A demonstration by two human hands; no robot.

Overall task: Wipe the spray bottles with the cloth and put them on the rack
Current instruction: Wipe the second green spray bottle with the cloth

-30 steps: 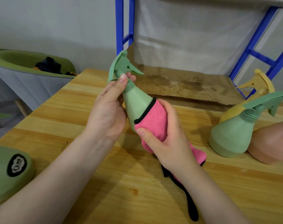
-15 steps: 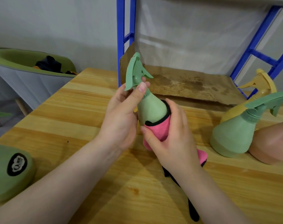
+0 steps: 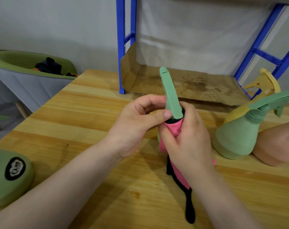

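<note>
Wiping step: left hand pinches the green spray bottle at its trigger head; right hand grips the pink cloth round its neck. Next, judged: place it on the blue rack at the tabletop's far edge.

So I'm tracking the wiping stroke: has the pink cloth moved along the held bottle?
Yes. The pink cloth has slid up the green spray bottle from its body to the neck.

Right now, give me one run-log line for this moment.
step: wiping | left hand: holds green spray bottle | right hand: wraps pink cloth round it | rack: no bottle yet
</note>
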